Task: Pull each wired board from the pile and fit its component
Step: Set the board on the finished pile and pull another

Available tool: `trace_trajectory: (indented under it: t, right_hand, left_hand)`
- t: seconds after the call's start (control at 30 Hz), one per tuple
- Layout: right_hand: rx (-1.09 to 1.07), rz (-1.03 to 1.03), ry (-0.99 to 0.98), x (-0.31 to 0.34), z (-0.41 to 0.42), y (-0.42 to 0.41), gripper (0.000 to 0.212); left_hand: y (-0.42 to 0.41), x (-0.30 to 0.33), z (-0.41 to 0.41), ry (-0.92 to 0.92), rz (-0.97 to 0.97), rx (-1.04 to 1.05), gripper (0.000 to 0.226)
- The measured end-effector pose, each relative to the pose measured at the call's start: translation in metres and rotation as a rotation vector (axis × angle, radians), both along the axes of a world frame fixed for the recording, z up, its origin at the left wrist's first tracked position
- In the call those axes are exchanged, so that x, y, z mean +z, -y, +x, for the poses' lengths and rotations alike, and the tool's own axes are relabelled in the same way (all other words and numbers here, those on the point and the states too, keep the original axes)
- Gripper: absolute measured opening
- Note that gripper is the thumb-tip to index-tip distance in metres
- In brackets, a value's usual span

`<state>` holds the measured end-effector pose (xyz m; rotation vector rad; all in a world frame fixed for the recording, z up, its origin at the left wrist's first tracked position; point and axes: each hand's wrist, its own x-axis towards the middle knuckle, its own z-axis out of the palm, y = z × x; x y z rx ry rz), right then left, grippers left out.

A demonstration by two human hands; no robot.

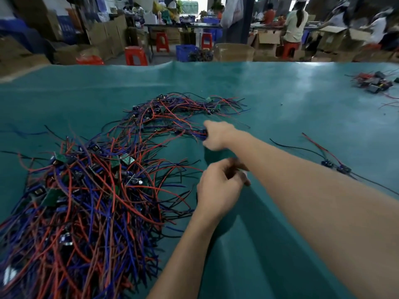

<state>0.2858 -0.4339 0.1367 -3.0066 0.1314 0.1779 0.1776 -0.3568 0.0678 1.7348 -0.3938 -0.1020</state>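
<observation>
1. The right hand reaches out to the far end of the pile and pinches wires at the fringe. I judge it's going for a board at the loose edge, where the tangle is thinnest and one lead will drag free most easily.
2. The left hand waits near, just under the right forearm, fingers curled. It may hold a small part ready to fit, but I can't tell what, if anything, sits inside.
3. The pile sprawls left of both hands on the green surface, one tangled mass in red, blue and black, far too many boards to count.
4. Right of the right forearm lie two boards, side by side with their wires trailing, probably set apart as done.
5. Far to the right sits one small heap of dark parts.
</observation>
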Motion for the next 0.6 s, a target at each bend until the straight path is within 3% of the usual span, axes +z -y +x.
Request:
trace_trajectory:
  t: [0.13, 0.33, 0.47, 0.6]
  right_hand:
    - [-0.113, 0.033, 0.280, -0.030, -0.009, 0.037, 0.024]
    - [-0.188, 0.200, 0.216, -0.032, -0.027, 0.057, 0.007]
    - [-0.140, 0.134, 0.160, -0.034, -0.024, 0.053, 0.032]
    - [-0.177, 0.140, 0.145, -0.030, -0.019, 0.042, 0.031]
  left_hand:
    - [0.002, 0.002, 0.000, -0.003, 0.017, 0.038, 0.022]
    - [0.003, 0.002, -0.003, -0.048, -0.013, 0.066, 0.021]
    - [0.004, 0.002, -0.002, -0.057, -0.017, 0.066, 0.019]
    - [0.003, -0.001, -0.001, -0.036, -0.059, 0.084, 0.016]
